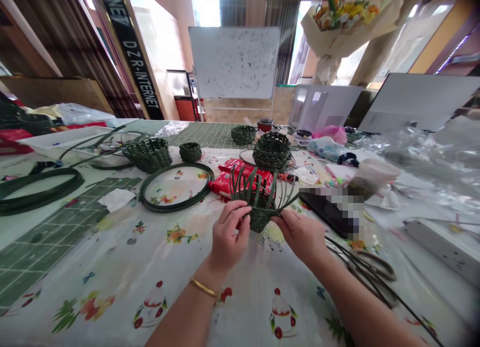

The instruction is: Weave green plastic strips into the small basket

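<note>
A small dark green woven basket (259, 219) with upright loose strips fanning from its rim sits between my two hands. My left hand (231, 232) pinches the basket's left side, thumb and fingers closed on its woven edge. At the right side, my right hand (302, 234) grips a green weaving strip close to the basket wall. Long strips (378, 282) trail from under that hand toward the lower right. Right behind the basket lies a red plastic packet (225, 179). My fingertips partly hide the weave where they touch it.
A coil of green strip (150, 207) lies left of the packet. Finished-looking woven baskets (272, 154) stand farther back. To the right are a dark phone (326, 214), scissors (375, 267), a plastic cup (375, 177) and a power strip (446, 247). A white tray (48, 142) stands far left.
</note>
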### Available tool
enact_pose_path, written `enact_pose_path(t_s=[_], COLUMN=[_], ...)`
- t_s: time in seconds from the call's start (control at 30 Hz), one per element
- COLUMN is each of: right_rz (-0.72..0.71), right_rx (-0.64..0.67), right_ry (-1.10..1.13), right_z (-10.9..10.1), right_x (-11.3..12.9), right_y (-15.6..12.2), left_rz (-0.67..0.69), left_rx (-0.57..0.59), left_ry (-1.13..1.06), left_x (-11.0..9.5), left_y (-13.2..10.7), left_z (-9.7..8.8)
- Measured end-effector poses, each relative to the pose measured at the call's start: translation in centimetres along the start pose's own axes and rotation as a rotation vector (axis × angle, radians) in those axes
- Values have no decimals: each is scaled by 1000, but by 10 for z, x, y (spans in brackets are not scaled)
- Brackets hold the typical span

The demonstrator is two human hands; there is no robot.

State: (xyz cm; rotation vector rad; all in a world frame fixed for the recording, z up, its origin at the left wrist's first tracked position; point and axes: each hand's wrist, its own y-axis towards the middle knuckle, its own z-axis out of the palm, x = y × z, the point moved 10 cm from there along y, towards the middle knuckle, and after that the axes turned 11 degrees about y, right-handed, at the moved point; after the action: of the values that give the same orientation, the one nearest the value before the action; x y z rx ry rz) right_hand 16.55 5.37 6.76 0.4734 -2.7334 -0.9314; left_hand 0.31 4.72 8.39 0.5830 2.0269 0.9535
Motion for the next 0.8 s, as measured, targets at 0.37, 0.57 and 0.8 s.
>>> enact_pose_path(t_s=[0.37,0.57,0.8], right_rz=[-12,-51,-62], right_rx=[80,68,12], right_ry=[-17,-17,-53], right_z=[12,10,0], right_x=[8,12,12], right_y=[-1,-1,0], left_rz=[-241,-272,0], left_rx=[254,265,103], left_ry=[8,8,105], left_x=[35,38,7], left_y=[-8,-8,-1], left_z=[36,35,15])
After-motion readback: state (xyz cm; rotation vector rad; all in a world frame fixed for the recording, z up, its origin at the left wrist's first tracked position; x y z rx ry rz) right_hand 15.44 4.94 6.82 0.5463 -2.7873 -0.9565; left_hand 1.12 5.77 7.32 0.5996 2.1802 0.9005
